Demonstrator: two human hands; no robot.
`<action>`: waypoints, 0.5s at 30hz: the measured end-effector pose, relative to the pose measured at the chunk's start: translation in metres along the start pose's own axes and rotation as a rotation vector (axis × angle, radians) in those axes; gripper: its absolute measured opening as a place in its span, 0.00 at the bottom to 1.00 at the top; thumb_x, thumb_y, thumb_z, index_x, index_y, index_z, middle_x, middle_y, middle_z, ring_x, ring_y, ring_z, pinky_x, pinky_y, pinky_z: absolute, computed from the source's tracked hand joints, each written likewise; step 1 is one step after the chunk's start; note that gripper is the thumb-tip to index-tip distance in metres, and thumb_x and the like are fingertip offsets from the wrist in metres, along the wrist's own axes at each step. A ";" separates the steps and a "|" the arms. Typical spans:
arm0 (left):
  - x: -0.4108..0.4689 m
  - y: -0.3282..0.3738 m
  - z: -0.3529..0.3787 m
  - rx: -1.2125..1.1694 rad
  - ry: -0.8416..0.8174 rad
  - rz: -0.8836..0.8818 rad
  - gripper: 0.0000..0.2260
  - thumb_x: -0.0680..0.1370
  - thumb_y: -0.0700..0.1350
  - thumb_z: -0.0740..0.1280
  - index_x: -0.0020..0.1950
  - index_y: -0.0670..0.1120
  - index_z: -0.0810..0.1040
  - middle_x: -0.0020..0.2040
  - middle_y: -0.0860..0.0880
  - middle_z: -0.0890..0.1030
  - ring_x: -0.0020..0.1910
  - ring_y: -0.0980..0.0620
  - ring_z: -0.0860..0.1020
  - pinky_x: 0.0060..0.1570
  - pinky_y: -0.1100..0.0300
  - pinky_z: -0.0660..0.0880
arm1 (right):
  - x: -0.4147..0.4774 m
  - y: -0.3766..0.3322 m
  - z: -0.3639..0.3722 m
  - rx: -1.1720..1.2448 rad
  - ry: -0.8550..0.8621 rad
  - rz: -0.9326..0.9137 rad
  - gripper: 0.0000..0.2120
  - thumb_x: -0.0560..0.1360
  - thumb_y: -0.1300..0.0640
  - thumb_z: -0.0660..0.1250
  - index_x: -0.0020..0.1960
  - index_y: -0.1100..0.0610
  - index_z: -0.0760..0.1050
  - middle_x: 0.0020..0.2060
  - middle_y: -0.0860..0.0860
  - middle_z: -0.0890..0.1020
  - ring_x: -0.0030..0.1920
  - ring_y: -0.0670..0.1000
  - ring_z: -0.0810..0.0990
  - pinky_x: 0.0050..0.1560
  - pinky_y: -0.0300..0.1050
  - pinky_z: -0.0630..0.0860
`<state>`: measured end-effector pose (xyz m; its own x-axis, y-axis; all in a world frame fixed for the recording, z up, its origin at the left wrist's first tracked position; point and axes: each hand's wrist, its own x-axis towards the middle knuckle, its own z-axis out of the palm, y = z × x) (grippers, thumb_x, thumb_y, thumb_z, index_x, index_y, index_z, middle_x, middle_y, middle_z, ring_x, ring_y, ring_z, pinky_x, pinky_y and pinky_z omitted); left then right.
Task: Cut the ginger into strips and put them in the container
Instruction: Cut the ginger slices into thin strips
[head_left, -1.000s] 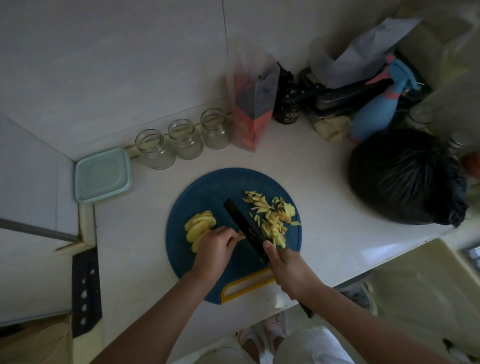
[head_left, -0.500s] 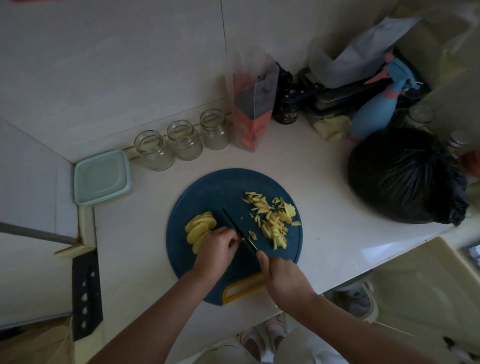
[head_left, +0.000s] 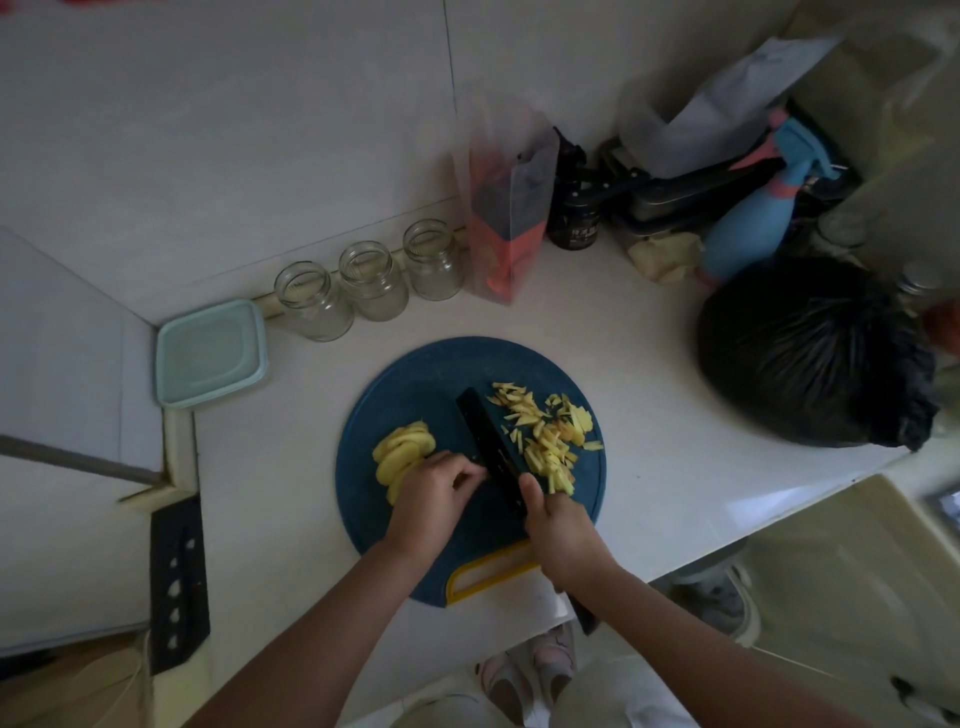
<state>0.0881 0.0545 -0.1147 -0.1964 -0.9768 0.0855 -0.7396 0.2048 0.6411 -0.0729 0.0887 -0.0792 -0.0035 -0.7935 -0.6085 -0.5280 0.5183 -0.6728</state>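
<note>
A round blue cutting board (head_left: 415, 395) with a yellow handle lies on the white counter. A stack of pale ginger slices (head_left: 400, 449) sits on its left part. Cut ginger strips (head_left: 545, 434) are heaped on its right part. My left hand (head_left: 431, 493) has curled fingers pressing down on the near end of the slices, right beside the blade. My right hand (head_left: 558, 525) grips the handle of a black knife (head_left: 488, 441), whose broad side shows between slices and strips. A lidded teal container (head_left: 210, 353) stands at the counter's left edge.
Three empty glass jars (head_left: 371, 278) line the wall behind the board. A tall clear bag (head_left: 506, 218) with orange contents stands beside them. A black plastic bag (head_left: 810, 358), a blue spray bottle (head_left: 753, 228) and clutter fill the right. A black knife sheath (head_left: 176, 582) lies at left.
The knife blade, edge-down half a second ago, is tilted again so its flat side shows. My right hand has shifted slightly right. The left hand stays on the slices.
</note>
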 end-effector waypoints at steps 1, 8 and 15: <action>0.000 0.000 0.000 0.004 0.005 -0.009 0.05 0.67 0.38 0.77 0.38 0.43 0.81 0.35 0.50 0.81 0.32 0.59 0.77 0.32 0.72 0.71 | -0.002 0.003 -0.002 -0.015 -0.006 -0.008 0.28 0.80 0.38 0.47 0.36 0.59 0.69 0.28 0.53 0.73 0.28 0.50 0.74 0.27 0.43 0.73; 0.003 0.007 -0.002 0.046 0.033 -0.052 0.06 0.66 0.37 0.77 0.35 0.43 0.81 0.31 0.48 0.80 0.29 0.56 0.76 0.33 0.71 0.68 | -0.013 0.007 -0.011 -0.113 -0.026 -0.142 0.27 0.79 0.39 0.49 0.31 0.58 0.62 0.25 0.52 0.67 0.28 0.49 0.66 0.35 0.46 0.65; 0.004 0.010 -0.003 0.080 -0.001 -0.090 0.04 0.68 0.39 0.76 0.36 0.42 0.82 0.34 0.46 0.81 0.31 0.51 0.79 0.30 0.59 0.75 | -0.015 0.009 -0.012 -0.178 -0.005 -0.151 0.27 0.80 0.40 0.49 0.29 0.57 0.61 0.24 0.51 0.67 0.26 0.48 0.66 0.37 0.47 0.66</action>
<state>0.0824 0.0521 -0.1055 -0.1276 -0.9914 0.0297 -0.8031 0.1208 0.5835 -0.0876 0.1014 -0.0715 0.0908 -0.8558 -0.5092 -0.6639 0.3291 -0.6715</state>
